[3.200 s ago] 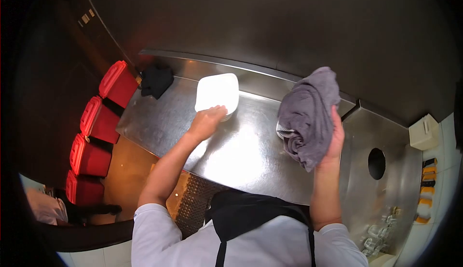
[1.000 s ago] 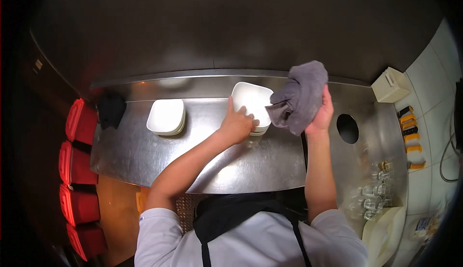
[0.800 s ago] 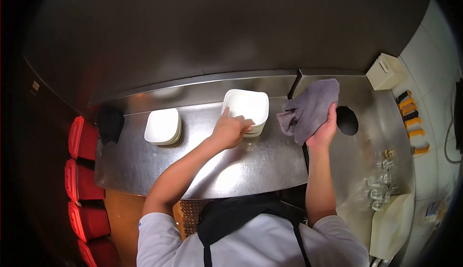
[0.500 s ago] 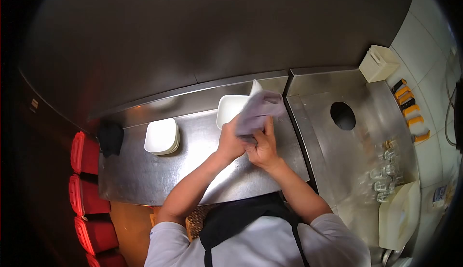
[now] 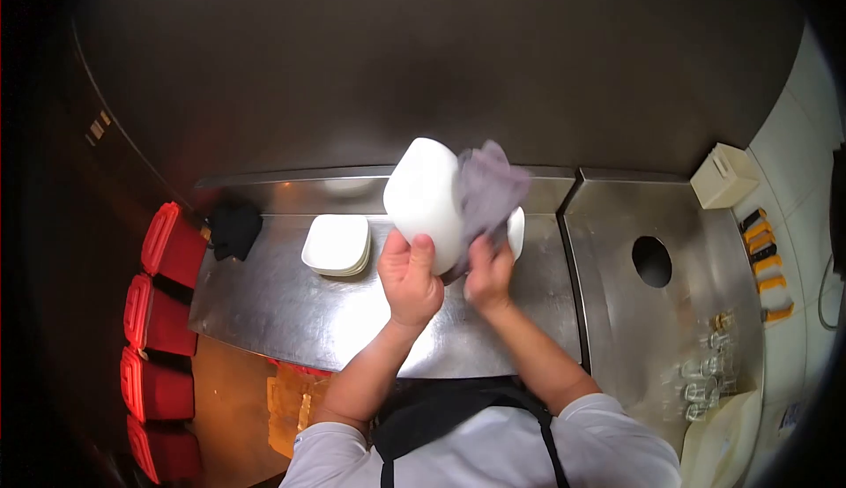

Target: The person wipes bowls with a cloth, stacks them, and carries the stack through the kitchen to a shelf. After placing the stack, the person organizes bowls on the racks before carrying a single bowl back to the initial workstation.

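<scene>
A white dish (image 5: pixel 423 190) is tilted up in front of me, gripped at its lower edge by my left hand (image 5: pixel 411 282), thumb on its surface. My right hand (image 5: pixel 489 273) is closed on a greyish-purple cloth (image 5: pixel 493 188), which is bunched against the dish's right side and blurred by motion. Behind the cloth, part of another white dish (image 5: pixel 516 233) shows on the metal counter (image 5: pixel 264 303). A stack of white square dishes (image 5: pixel 337 243) stands on the counter to the left of my hands.
Red lidded bins (image 5: pixel 167 316) line the far left, near a black cloth (image 5: pixel 234 230). To the right are a round dark hole (image 5: pixel 652 261) in the metal surface, glasses (image 5: pixel 702 389), a cream container (image 5: pixel 724 176) and orange-handled tools (image 5: pixel 768 261).
The white dish has come out from behind the cloth and now stands tilted in my left hand. The cloth is now on its right side with my right hand. The view has shifted.
</scene>
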Tool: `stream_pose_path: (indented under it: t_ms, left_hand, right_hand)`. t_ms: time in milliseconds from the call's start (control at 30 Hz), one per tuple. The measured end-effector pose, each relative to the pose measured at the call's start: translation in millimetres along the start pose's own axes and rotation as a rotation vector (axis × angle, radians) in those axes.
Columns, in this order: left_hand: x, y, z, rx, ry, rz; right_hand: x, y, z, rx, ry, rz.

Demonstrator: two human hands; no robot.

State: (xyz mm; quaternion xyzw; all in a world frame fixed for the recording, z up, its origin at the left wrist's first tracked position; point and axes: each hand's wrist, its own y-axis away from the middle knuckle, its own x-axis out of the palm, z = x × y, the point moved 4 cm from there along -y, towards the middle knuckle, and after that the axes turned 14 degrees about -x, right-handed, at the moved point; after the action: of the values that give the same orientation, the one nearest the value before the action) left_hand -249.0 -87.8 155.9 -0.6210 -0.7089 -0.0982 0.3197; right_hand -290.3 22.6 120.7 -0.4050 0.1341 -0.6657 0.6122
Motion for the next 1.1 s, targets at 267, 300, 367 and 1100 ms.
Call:
stream_pose_path:
  t_ms: [267, 300, 367, 1100]
  left_hand:
    - [-24, 2, -13, -0.073, -0.102, 0.13]
    - [-21, 8, -17, -0.018, -0.16, 0.144]
    - [-17, 20, -24, 0.104, -0.211, 0.166]
    - [-271, -25, -13, 0.313, -1.856, 0.231]
  right_hand:
    - [40, -73, 47, -0.437, 0.333, 0.552]
    - [34, -84, 33, -0.139, 0.14, 0.472]
    - [26, -81, 7, 0.285, -0.193, 0.277]
    - [-57, -34, 4, 0.429, -0.288, -0.193]
